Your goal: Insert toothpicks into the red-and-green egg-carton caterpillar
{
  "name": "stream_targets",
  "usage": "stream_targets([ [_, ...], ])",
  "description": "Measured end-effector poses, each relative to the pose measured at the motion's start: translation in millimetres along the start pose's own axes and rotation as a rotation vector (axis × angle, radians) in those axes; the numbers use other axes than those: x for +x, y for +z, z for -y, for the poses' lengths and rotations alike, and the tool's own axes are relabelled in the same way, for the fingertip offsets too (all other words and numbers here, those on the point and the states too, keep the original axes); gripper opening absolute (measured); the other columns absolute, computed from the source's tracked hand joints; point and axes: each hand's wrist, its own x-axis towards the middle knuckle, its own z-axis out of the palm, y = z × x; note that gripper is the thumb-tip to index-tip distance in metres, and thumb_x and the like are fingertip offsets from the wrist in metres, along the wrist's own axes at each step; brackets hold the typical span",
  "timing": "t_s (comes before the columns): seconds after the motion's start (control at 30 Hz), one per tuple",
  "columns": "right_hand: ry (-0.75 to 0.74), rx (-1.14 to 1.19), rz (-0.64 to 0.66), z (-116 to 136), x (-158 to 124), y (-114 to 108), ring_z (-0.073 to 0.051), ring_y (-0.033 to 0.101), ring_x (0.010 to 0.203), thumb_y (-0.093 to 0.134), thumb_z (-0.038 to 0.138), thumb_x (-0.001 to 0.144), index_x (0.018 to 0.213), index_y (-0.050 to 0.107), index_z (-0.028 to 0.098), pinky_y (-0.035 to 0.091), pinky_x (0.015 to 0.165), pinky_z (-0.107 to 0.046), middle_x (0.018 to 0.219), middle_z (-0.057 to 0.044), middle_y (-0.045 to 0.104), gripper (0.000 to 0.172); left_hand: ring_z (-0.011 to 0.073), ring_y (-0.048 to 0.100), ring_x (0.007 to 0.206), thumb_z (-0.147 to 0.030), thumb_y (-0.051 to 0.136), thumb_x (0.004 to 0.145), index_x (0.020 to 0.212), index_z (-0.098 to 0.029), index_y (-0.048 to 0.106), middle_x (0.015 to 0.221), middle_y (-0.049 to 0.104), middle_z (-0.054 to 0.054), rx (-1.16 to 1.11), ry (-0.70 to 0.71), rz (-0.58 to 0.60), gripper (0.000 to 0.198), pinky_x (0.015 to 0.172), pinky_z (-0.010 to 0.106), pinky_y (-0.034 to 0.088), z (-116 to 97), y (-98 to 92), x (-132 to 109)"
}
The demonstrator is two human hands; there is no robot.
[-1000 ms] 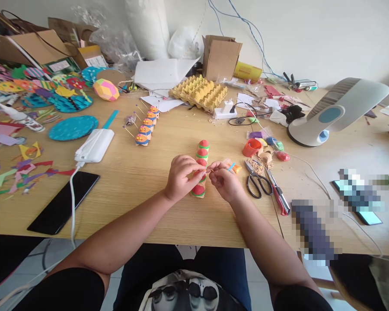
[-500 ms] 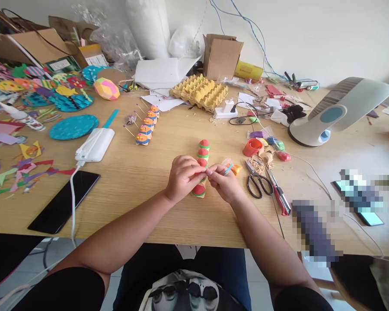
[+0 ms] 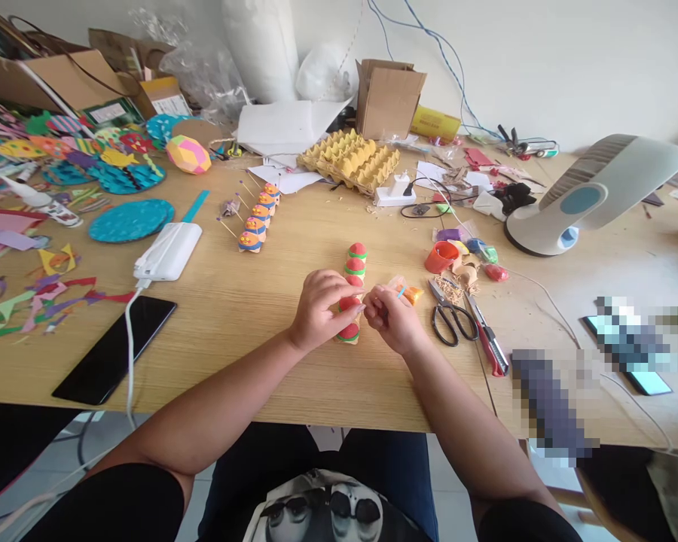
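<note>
A red-and-green caterpillar made of egg-carton cups (image 3: 355, 265) lies lengthwise on the wooden table (image 3: 248, 331) in front of me. My left hand (image 3: 322, 309) is curled over its near segments and grips them. My right hand (image 3: 391, 316) is closed in a pinch right beside it, fingertips touching the left hand's; a small blue bit shows above its fingers, and what it holds is too small to name. A small orange piece (image 3: 412, 294) lies just past the right hand.
Black scissors (image 3: 449, 320) and a red-handled cutter (image 3: 489, 342) lie right of my hands. A second orange-blue caterpillar (image 3: 258, 220), a power bank (image 3: 168, 252), a black phone (image 3: 114, 349), an egg tray (image 3: 349, 159), a fan (image 3: 593, 192) and paper scraps fill the table.
My hands have drawn closer together; the right hand's pinch has moved left against the left hand's fingertips at the caterpillar.
</note>
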Motion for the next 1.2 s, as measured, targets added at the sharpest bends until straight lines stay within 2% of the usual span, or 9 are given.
stream_targets([
  [0.1,-0.039,-0.028,0.009,-0.8,0.3,-0.7,-0.007,0.03,0.051,0.077,0.058,0.079,0.06,0.048,0.018,0.013,0.048,-0.025,0.058,0.004,0.044,0.053,0.0206,0.067,0.095,-0.032,0.072,0.09,0.104,-0.025,0.073,0.096,0.077,0.002,-0.011,0.008,-0.015,0.015,0.091,0.041,0.051,-1.0,-0.4,-0.1],
  [0.2,-0.033,-0.039,0.005,-0.5,0.2,-1.4,-0.005,0.031,0.051,0.086,0.055,0.071,0.072,0.059,0.018,0.015,0.048,-0.024,0.062,0.004,0.05,0.046,0.0205,0.066,0.095,-0.03,0.071,0.091,0.105,-0.024,0.072,0.095,0.076,0.002,-0.026,0.015,-0.03,0.016,0.091,0.041,0.05,-2.6,-1.2,-0.2],
  [0.3,-0.019,-0.035,0.006,0.4,0.0,-1.2,-0.005,0.029,0.05,0.089,0.052,0.068,0.076,0.061,0.017,0.016,0.048,-0.023,0.063,0.004,0.052,0.045,0.0205,0.066,0.094,-0.029,0.066,0.093,0.105,-0.024,0.072,0.095,0.075,0.003,-0.036,0.004,-0.028,0.015,0.091,0.041,0.05,-4.2,-2.4,-0.1],
  [0.47,-0.028,-0.065,-0.032,-2.4,1.9,-3.4,-0.006,0.033,0.048,0.085,0.059,0.069,0.067,0.062,0.017,0.018,0.047,-0.023,0.054,0.004,0.05,0.048,0.0205,0.066,0.093,-0.03,0.063,0.094,0.103,-0.023,0.072,0.095,0.076,0.003,-0.044,-0.012,-0.028,0.014,0.091,0.041,0.05,-5.2,-2.9,0.6],
  [0.67,-0.089,-0.192,-0.065,-6.5,3.2,-6.5,-0.007,0.033,0.044,0.077,0.067,0.075,0.054,0.056,0.018,0.017,0.045,-0.026,0.047,0.002,0.047,0.057,0.0208,0.066,0.095,-0.033,0.066,0.094,0.102,-0.024,0.072,0.093,0.076,0.003,-0.038,-0.002,-0.018,0.014,0.091,0.041,0.05,-5.0,-1.8,1.2],
  [0.87,-0.201,-0.384,-0.072,-4.1,-1.5,-1.8,-0.01,0.039,0.05,0.067,0.075,0.08,0.057,0.061,0.018,0.028,0.048,-0.027,0.052,0.0,0.051,0.062,0.0206,0.066,0.093,-0.043,0.068,0.095,0.093,-0.024,0.074,0.084,0.075,0.002,-0.021,0.001,0.008,0.02,0.089,0.04,0.049,-4.7,-2.4,2.4],
  [0.97,-0.222,-0.421,-0.064,-4.6,-2.0,-0.4,-0.01,0.04,0.051,0.066,0.076,0.081,0.057,0.061,0.018,0.031,0.049,-0.028,0.054,0.0,0.053,0.062,0.0196,0.066,0.091,-0.039,0.067,0.096,0.09,-0.024,0.074,0.084,0.074,0.002,-0.01,-0.001,-0.005,0.018,0.088,0.039,0.049,-5.5,-2.2,2.4],
  [1.1,-0.203,-0.42,-0.023,-6.4,-1.6,0.5,-0.011,0.043,0.052,0.065,0.077,0.081,0.06,0.063,0.018,0.031,0.05,-0.028,0.056,-0.001,0.055,0.062,0.0186,0.066,0.089,-0.032,0.068,0.095,0.088,-0.024,0.073,0.084,0.075,0.001,-0.009,0.014,-0.021,0.012,0.086,0.039,0.048,-6.3,-1.6,2.0],
  [1.2,-0.161,-0.337,-0.012,-7.7,-1.4,1.0,-0.01,0.038,0.05,0.059,0.078,0.085,0.065,0.064,0.018,0.026,0.048,-0.028,0.057,0.0,0.054,0.063,0.0187,0.066,0.089,-0.029,0.068,0.095,0.089,-0.024,0.073,0.084,0.075,0.001,-0.002,0.015,-0.031,0.009,0.087,0.039,0.048,-5.7,-1.6,1.6],
])
